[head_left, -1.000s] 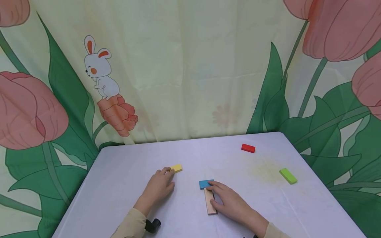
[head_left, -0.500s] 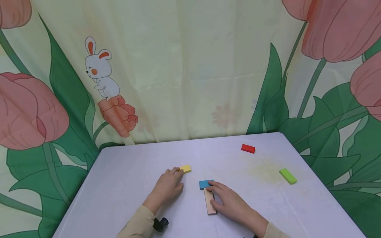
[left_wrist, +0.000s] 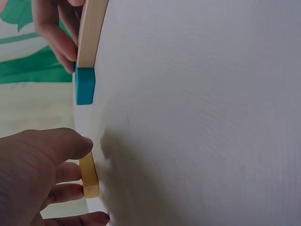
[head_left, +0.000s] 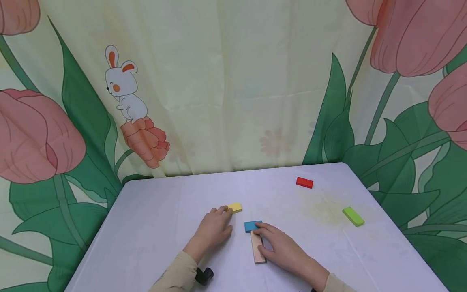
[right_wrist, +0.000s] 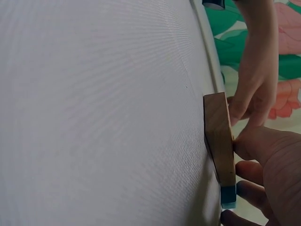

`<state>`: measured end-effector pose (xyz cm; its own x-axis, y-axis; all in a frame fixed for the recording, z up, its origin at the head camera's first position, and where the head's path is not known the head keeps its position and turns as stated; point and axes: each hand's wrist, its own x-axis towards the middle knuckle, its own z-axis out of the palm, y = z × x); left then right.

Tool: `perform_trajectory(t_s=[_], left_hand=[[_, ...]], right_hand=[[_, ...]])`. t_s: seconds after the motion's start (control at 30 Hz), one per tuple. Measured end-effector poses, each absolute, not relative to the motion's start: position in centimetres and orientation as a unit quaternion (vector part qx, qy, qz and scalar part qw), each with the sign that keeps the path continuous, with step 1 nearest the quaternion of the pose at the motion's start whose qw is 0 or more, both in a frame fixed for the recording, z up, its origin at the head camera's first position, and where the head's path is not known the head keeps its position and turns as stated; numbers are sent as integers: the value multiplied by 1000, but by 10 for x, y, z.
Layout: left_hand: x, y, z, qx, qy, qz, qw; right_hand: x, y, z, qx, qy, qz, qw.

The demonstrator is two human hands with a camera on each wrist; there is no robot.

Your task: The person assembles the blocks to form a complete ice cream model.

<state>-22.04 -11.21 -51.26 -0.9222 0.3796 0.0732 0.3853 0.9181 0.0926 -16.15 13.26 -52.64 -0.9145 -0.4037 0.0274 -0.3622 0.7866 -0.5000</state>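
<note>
A yellow block [head_left: 235, 207] lies flat on the white table. The fingertips of my left hand [head_left: 214, 226] touch its left end, with the thumb near it in the left wrist view. To the right lies a blue block [head_left: 251, 226], its long side against the far end of a longer plain wooden block [head_left: 257, 248]. My right hand [head_left: 281, 245] rests along the right side of these two. Its index finger touches the blue block and its thumb the wooden one; part of the blue block is covered by fingers.
A red block [head_left: 304, 182] lies near the table's far edge, and a green block [head_left: 353, 216] toward the right edge. Behind the table [head_left: 146, 227] hangs a curtain [head_left: 233, 89] printed with tulips and a rabbit.
My left hand has slid the yellow block to the right across the table, closer to the blue block. The right hand and its two blocks have stayed in place.
</note>
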Motion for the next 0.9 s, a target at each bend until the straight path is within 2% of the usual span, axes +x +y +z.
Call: perform_trajectory(t_s=[0.23, 0.47, 0.9], left_hand=[[-222, -102, -511, -218, -975, -29, 39], [-221, -92, -511, -222, -975, -16, 22], [-215, -76, -515, -245, -969, -26, 25]], right_hand=[[-162, 133, -526, -199, 945, -255, 39], [-162, 132, -527, -200, 944, -258, 43], [-164, 134, -530, -207, 942, -261, 37]])
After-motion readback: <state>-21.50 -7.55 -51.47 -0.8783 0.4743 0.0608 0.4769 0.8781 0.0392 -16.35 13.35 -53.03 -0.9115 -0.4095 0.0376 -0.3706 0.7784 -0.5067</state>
